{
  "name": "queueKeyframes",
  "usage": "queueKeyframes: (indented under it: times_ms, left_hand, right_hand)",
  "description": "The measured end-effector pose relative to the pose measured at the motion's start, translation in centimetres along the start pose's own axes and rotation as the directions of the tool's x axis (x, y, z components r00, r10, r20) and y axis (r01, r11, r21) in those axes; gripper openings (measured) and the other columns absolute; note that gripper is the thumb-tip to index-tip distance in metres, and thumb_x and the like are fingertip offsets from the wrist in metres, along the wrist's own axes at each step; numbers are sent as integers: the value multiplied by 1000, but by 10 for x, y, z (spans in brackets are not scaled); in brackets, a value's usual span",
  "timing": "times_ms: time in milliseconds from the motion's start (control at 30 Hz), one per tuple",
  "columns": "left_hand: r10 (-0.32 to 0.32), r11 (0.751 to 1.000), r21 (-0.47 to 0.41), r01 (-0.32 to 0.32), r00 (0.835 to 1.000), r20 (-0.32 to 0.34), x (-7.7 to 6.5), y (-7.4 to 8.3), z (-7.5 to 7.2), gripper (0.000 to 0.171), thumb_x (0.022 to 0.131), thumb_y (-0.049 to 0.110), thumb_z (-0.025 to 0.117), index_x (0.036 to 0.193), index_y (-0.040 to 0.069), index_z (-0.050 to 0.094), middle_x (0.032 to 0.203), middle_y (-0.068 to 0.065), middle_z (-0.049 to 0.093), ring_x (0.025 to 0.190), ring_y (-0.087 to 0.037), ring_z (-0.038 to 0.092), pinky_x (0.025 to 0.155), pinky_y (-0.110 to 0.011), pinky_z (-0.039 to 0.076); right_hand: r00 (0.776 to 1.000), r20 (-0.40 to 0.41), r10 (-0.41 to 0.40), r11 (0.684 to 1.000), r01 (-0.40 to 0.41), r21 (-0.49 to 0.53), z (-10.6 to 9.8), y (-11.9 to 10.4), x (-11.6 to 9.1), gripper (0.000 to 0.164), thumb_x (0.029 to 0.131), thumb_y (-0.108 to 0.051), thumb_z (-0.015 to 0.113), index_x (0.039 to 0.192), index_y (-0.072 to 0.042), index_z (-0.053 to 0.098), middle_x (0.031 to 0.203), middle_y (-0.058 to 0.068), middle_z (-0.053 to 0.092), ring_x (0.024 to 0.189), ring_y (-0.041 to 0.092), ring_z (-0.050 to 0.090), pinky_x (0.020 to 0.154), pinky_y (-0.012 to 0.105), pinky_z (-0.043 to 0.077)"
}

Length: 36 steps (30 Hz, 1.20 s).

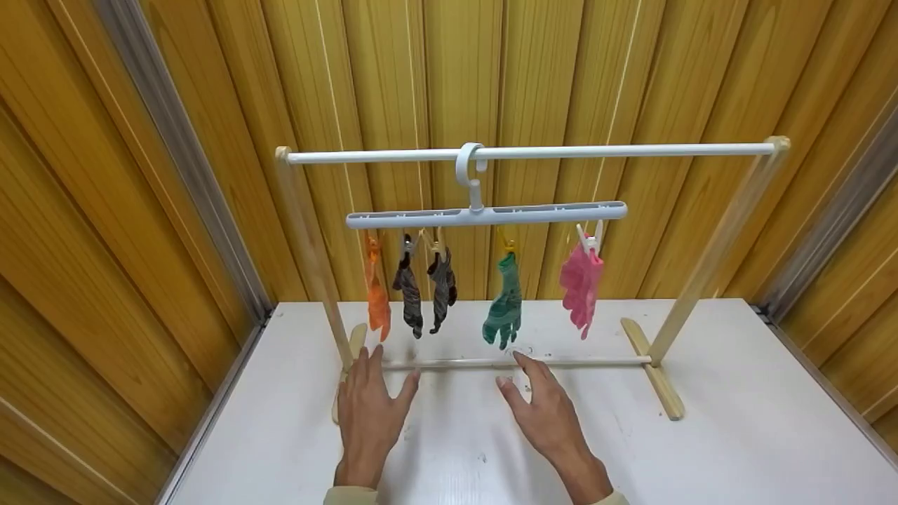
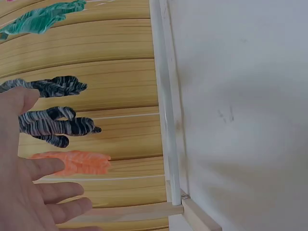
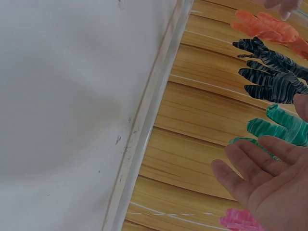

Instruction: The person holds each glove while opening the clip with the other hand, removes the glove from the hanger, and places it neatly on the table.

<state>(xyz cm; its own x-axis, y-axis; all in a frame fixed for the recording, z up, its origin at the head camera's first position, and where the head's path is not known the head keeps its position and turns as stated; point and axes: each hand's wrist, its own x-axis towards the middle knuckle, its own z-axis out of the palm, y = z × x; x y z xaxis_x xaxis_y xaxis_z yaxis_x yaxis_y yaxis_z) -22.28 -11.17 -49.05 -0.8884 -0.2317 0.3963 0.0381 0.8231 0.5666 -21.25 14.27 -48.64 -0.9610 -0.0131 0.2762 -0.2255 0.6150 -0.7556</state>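
Several small gloves hang by clips below a pale grey-blue hanger (image 1: 421, 219). From left to right they are an orange glove (image 1: 377, 301), two black-and-grey striped gloves (image 1: 442, 287), a green glove (image 1: 505, 305) and a pink glove (image 1: 581, 284). My left hand (image 1: 372, 407) is below the orange glove, its fingers extended and thumb apart, holding nothing. Below the green glove, my right hand (image 1: 547, 414) has its fingers and thumb spread, also holding nothing. Both wrist views show extended fingers; in the right wrist view, the hand (image 3: 274, 178) partly covers the green glove.
The hanger's hook loops over the white top rod (image 1: 631, 150) of a wooden rack. A white lower bar (image 1: 582, 361) joins its wooden feet (image 1: 663, 386) on the white table (image 1: 758, 421). Wood-patterned panels (image 1: 210, 140) rise behind and on both sides.
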Motion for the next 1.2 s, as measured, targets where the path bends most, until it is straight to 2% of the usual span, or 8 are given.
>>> queueKeyframes:
  times_ms: [133, 233, 433, 633, 767, 933, 1200]
  left_hand:
    - [22, 998, -52, -25, 998, -60, 7, -4, -7, 72, 92, 38, 83, 146, -4, 58, 151, -29, 54, 138, -47, 52, 115, -62, 39]
    - [26, 995, -90, -33, 996, -81, 13, -6, -12, 72, 93, 38, 82, 147, -4, 58, 152, -28, 53, 138, -48, 52, 114, -61, 41]
    - [18, 990, -142, -27, 998, -58, 24, -7, -20, 72, 97, 39, 79, 150, -2, 55, 156, -26, 50, 142, -46, 49, 113, -63, 42]
    - [12, 974, -224, -24, 998, -57, 39, -8, -30, 68, 99, 36, 76, 151, -2, 53, 158, -26, 48, 142, -47, 47, 109, -65, 44]
    - [-4, 963, -269, -10, 999, -52, 51, -8, -37, 65, 102, 34, 74, 152, -2, 52, 156, -25, 49, 143, -45, 47, 112, -64, 42]
    - [9, 950, -313, -23, 999, -45, 66, -7, -44, 63, 103, 33, 71, 151, -3, 51, 153, -25, 53, 142, -43, 48, 115, -61, 39]
    - [30, 943, -330, -43, 999, -44, 84, -9, -46, 58, 105, 31, 69, 148, -4, 54, 146, -25, 58, 139, -44, 51, 114, -60, 40]
  right_hand:
    - [1000, -7, -31, 999, 31, 22, 1, -5, -1, 55, 107, -34, 67, 150, -3, 56, 145, 16, 62, 134, 36, 59, 111, 59, 46]
    - [999, -14, -47, 998, 48, 34, 1, -7, -2, 54, 107, -35, 67, 149, -3, 56, 142, 16, 63, 129, 36, 62, 108, 60, 48]
    - [998, -9, -56, 997, 56, 54, 0, -10, -2, 53, 107, -34, 66, 149, -2, 56, 141, 15, 64, 130, 34, 61, 111, 60, 46]
    - [995, -16, -98, 992, 99, 76, -2, -13, -1, 51, 108, -32, 66, 148, -2, 57, 140, 14, 64, 130, 34, 61, 110, 58, 47]
    - [990, -31, -134, 987, 137, 89, -3, -16, 0, 48, 108, -30, 66, 146, -2, 58, 138, 12, 65, 128, 32, 63, 107, 55, 50]
    - [985, -44, -166, 980, 170, 100, -5, -19, 0, 45, 108, -28, 66, 145, -3, 59, 139, 9, 65, 128, 28, 62, 107, 52, 51]
    - [980, -61, -191, 976, 196, 96, -6, -22, 0, 42, 107, -25, 67, 143, -3, 61, 139, 9, 66, 127, 27, 63, 105, 52, 53]
